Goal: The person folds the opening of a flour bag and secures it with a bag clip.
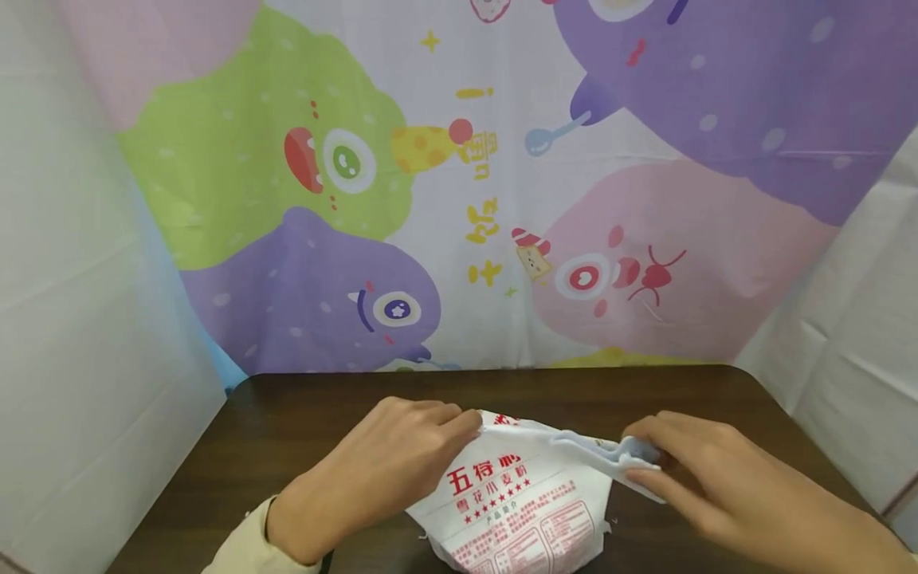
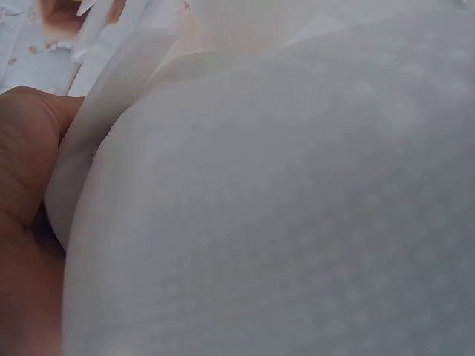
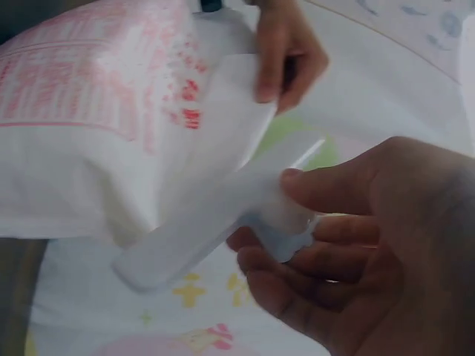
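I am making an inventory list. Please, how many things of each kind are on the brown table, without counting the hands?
Flour bag, white with red print: 1
Sealing clip, pale white-blue plastic: 1
Total: 2

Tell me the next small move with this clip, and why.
Probably slide the sealing clip further along the folded bag top toward the left hand. The right hand grips the clip's end at the right edge, while the left pinches the flour bag fold taut, so most of the fold looks unclamped.
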The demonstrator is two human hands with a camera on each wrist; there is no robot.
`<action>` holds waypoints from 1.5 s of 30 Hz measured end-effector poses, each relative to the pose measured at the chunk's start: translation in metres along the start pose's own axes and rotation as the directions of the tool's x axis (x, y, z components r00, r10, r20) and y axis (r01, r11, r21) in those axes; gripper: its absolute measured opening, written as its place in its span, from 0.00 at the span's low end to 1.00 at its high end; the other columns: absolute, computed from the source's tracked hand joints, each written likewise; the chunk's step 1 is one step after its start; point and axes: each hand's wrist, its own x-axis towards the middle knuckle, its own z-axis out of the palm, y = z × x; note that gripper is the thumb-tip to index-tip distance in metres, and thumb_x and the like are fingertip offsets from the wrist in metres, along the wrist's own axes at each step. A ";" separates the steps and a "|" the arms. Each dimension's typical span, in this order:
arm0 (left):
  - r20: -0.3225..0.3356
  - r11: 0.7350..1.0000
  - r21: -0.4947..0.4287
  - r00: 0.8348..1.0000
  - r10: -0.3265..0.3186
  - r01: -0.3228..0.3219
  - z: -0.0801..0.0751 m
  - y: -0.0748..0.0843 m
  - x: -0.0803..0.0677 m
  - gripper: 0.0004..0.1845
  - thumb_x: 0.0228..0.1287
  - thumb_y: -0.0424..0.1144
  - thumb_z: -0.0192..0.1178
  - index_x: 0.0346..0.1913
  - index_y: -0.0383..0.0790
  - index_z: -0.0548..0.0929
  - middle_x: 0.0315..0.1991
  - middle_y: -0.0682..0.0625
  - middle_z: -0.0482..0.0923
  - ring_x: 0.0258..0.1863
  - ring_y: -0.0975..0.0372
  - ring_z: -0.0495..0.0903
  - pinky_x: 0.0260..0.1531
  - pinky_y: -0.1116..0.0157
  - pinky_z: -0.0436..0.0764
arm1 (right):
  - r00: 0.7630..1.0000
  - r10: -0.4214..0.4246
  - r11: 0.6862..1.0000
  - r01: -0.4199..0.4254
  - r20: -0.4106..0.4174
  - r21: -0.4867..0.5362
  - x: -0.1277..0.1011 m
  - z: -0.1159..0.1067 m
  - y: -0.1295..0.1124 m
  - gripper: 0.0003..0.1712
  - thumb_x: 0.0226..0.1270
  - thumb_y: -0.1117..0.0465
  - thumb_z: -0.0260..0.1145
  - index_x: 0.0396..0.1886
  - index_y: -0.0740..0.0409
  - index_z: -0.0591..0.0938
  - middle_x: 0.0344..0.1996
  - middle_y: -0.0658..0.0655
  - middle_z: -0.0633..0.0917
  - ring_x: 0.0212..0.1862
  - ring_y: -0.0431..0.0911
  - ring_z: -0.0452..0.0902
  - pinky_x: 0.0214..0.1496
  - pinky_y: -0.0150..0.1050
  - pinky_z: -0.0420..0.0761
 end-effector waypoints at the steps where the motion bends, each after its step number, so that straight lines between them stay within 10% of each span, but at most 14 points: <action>1: 0.001 1.000 0.004 1.000 -0.001 0.001 0.000 0.000 0.000 0.11 0.64 0.33 0.64 0.27 0.44 0.73 0.15 0.58 0.65 0.13 0.68 0.62 0.14 0.73 0.53 | 1.000 -0.012 1.000 0.012 -0.014 0.024 0.002 -0.002 -0.001 0.19 0.62 0.62 0.73 0.48 0.40 0.78 0.37 0.32 0.76 0.36 0.27 0.71 0.39 0.19 0.69; 10: 0.009 1.000 0.005 1.000 -0.012 0.012 -0.002 0.000 0.000 0.12 0.64 0.33 0.64 0.26 0.45 0.73 0.15 0.58 0.63 0.12 0.68 0.61 0.13 0.73 0.51 | 0.972 -0.122 0.974 0.157 -0.201 0.164 0.028 -0.012 -0.009 0.15 0.63 0.64 0.72 0.47 0.51 0.80 0.40 0.41 0.84 0.39 0.31 0.79 0.41 0.23 0.75; 24: 0.011 1.000 0.005 1.000 -0.004 0.004 -0.002 -0.002 -0.002 0.11 0.65 0.33 0.63 0.27 0.45 0.74 0.15 0.58 0.64 0.12 0.69 0.61 0.13 0.73 0.51 | 0.800 -0.428 0.882 0.472 -0.420 -0.001 0.081 -0.015 -0.042 0.15 0.75 0.57 0.61 0.33 0.66 0.81 0.27 0.49 0.76 0.29 0.35 0.68 0.29 0.22 0.65; 45: 0.018 1.000 0.000 1.000 0.005 -0.005 -0.002 -0.001 -0.002 0.08 0.63 0.34 0.65 0.30 0.47 0.77 0.19 0.60 0.72 0.14 0.69 0.68 0.13 0.71 0.61 | 0.863 -0.479 0.875 0.456 -0.160 -0.162 0.102 -0.002 -0.040 0.16 0.81 0.54 0.51 0.35 0.58 0.77 0.25 0.46 0.71 0.27 0.38 0.65 0.31 0.28 0.70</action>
